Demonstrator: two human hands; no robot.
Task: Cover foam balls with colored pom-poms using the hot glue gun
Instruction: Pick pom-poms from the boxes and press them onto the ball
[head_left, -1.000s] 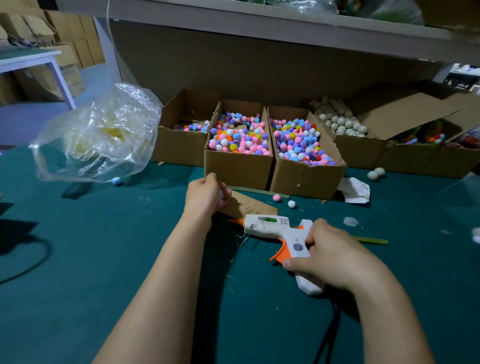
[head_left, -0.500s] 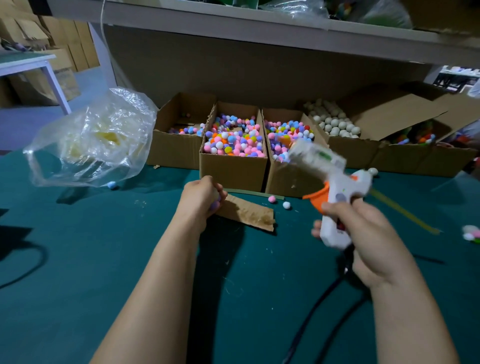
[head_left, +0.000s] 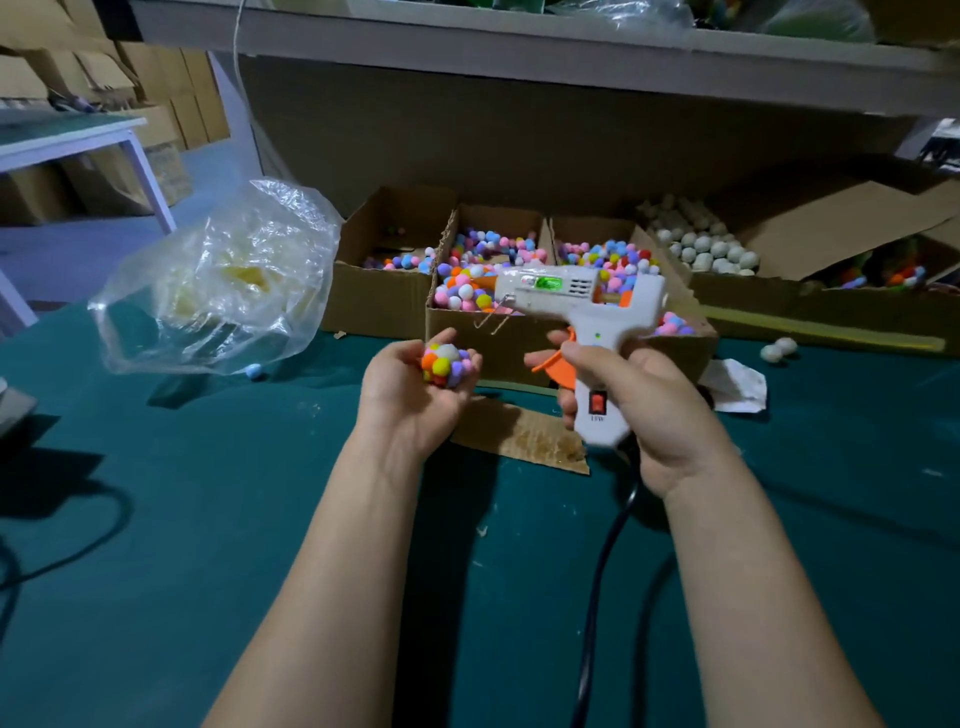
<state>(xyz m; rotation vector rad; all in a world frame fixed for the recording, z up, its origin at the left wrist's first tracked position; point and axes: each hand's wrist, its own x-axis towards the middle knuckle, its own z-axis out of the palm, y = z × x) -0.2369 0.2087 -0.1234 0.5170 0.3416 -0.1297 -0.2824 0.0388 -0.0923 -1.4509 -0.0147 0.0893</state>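
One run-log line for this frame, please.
left hand holds partly pom-pom-covered foam ball | right hand grips white-and-orange plastic hot glue gun | nozzle apart from ball

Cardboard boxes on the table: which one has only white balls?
The brown cardboard box right of the white glue gun, holding white foam balls; others hold colourful pom-poms.

The left forearm (head_left: 337, 571) and right forearm (head_left: 743, 582) rose bare from the lower edge of the view, side by side and apart. The left hand (head_left: 410, 400) was turned palm up, its fingers curled round a pom-pom-covered ball (head_left: 445, 365). The right hand (head_left: 660, 410), level with it and to its right, was wrapped round the grip of the glue gun (head_left: 576, 299), fingers reaching to the orange trigger (head_left: 553, 366). The two hands did not touch.
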